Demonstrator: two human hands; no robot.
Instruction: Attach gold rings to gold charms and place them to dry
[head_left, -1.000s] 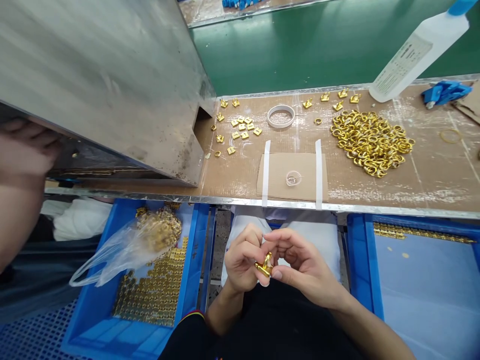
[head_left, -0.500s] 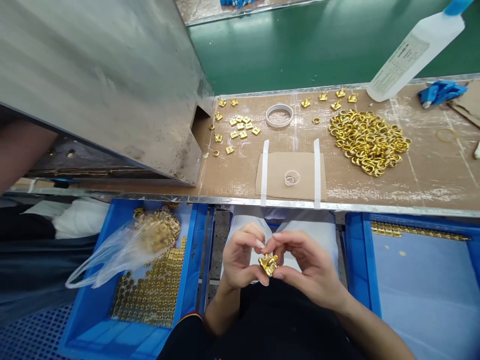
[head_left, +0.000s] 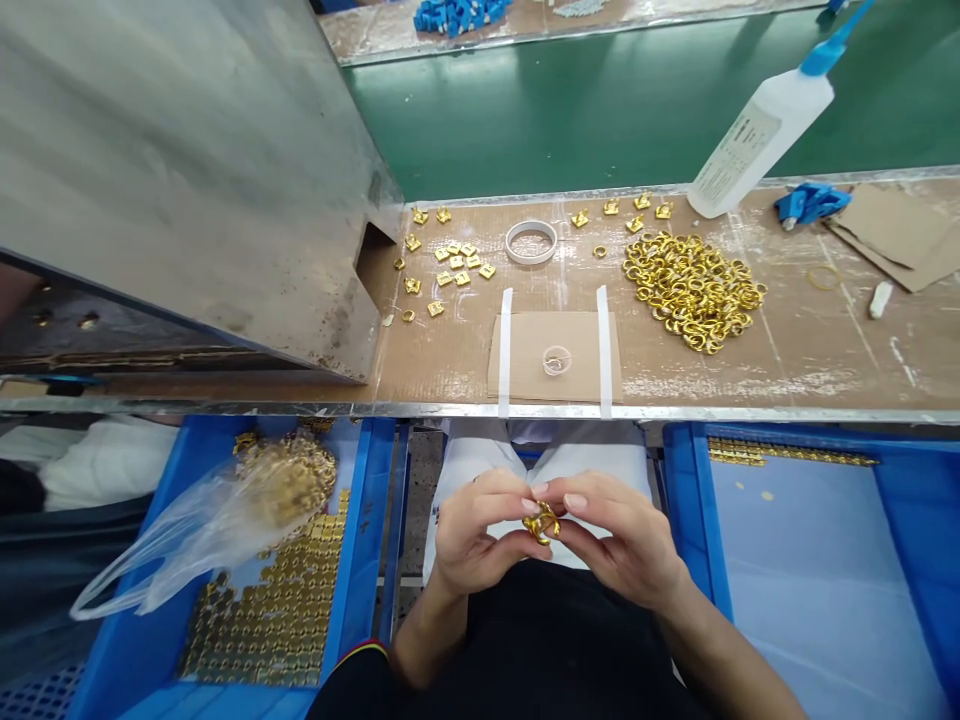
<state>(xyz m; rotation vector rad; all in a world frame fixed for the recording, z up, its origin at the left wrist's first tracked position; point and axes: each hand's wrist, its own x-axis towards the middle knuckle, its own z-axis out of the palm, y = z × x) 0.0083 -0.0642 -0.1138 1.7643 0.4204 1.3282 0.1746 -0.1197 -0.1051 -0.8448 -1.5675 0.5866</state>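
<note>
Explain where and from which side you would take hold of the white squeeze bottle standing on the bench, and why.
Grip the white squeeze bottle around its wide body, coming from the near side. It appears to lean away toward its thin blue nozzle, too slim to hold. To its left, the heap of gold rings lies nearer, so probably approach from the right of it.

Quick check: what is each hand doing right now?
Left hand: closed, fingertips pinching the small shiny gold metal piece.
Right hand: closed, fingertips pinching the same gold piece from the other side.
</note>
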